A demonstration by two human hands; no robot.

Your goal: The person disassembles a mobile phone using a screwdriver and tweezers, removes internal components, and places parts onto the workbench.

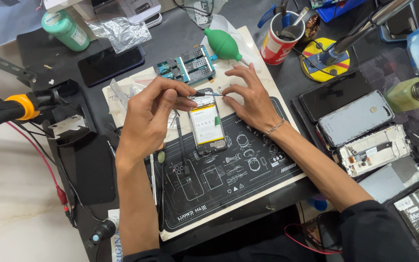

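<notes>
The left hand [149, 114] is pinched shut on a thin screwdriver [204, 93], whose shaft lies nearly level and points toward the right hand, its tip at the top edge of an opened smartphone [208, 122]. The right hand [248, 94] holds nothing; its fingers are spread and press down at the phone's upper right corner.

The phone lies between the two hands, back off, battery up, its long axis running away from the person, top end far. Its upper edge is partly hidden behind the left fingers and the tool, so the exact spot the tip meets is hard to make out.

Under both hands lies a black-and-cream repair mat [219, 179] on the dark table [180, 36]. Just beyond the fingers sit a teal phone clamp fixture [186, 67] and a green rubber air blower [223, 44]; farther out stands a red cup of tools [280, 41]. Right of the right forearm, dismantled phone bodies [364, 136] lie side by side. Left of the left hand, an orange-collared tool [10, 109] is cut off by the frame edge.
</notes>
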